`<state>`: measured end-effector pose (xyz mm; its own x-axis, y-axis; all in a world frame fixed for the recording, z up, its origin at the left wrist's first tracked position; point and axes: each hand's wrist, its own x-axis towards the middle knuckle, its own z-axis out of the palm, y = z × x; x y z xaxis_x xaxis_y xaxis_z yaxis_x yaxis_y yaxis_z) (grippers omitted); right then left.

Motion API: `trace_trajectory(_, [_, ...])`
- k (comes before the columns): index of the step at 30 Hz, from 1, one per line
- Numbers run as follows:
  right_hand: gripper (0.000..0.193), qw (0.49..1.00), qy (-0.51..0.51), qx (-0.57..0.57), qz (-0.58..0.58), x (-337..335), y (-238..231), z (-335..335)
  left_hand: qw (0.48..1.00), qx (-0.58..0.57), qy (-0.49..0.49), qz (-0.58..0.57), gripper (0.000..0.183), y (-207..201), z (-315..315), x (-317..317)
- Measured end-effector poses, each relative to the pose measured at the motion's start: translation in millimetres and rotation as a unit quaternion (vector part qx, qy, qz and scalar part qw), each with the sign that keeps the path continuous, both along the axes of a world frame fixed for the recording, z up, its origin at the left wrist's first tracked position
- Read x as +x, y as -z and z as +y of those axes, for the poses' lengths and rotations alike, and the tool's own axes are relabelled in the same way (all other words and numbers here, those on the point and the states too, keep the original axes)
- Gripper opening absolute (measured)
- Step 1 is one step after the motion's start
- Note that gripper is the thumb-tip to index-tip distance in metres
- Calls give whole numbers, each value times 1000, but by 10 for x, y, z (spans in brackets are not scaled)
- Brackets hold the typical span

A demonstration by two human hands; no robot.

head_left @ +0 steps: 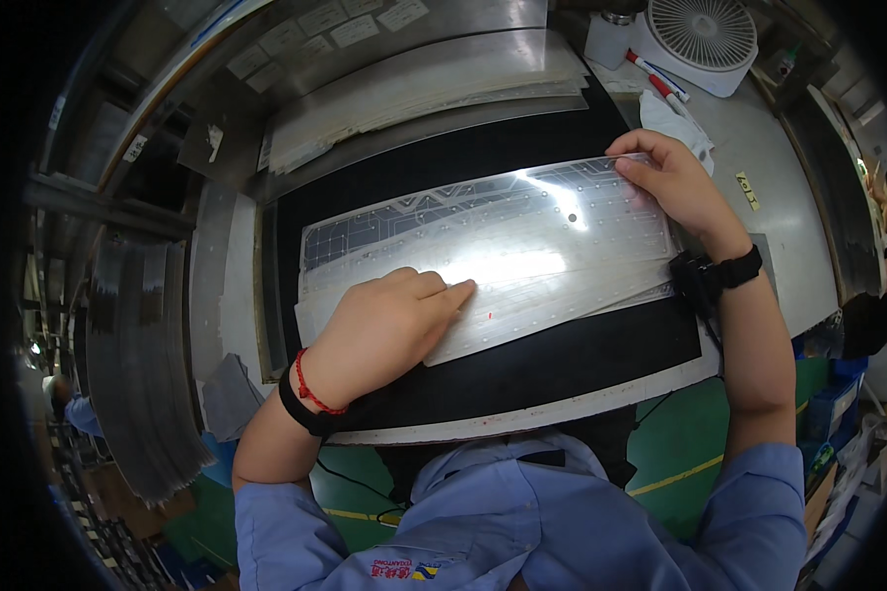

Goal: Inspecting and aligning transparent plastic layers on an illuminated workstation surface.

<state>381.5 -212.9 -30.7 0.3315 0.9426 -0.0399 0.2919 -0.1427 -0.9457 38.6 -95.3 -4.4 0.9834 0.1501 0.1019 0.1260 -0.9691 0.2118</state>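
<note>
Several thin transparent plastic sheets (503,266), printed with fine circuit-like lines, lie overlapped and slightly fanned on a black mat (522,384). Bright glare covers their middle. My left hand (389,315) rests over the near left part of the sheets, its index finger stretched out on the surface and its thumb hidden. At the far right corner, my right hand (675,182) pinches the edge of a plastic sheet between thumb and fingers. How many sheets that pinch takes in, I cannot tell.
Behind the mat lies a stack of flat, pale sheets (424,94). A white fan (705,39), a bottle (609,39) and red-capped markers (665,87) stand or lie at the far right. Hanging dark strips (138,355) fill the left; a grey cloth (230,394) lies nearby.
</note>
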Motion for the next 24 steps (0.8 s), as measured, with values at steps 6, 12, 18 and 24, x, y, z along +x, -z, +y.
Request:
trace_trajectory(6, [16,1000,0,-3,-2,8,14,-6,997,-48,33,46,23,-148,-15,6])
trace_trajectory(12, [16,999,-9,9,-35,-1,-1,-4,898,-394,181,67,17,-284,52,-103])
trace_trajectory(18, [17,1000,-4,-3,-26,-13,-22,-7,959,-232,160,5,8,-77,-58,-83])
trace_trajectory(24, [17,1000,-8,-10,-18,-6,-36,-22,999,-14,47,-6,22,-52,-107,39])
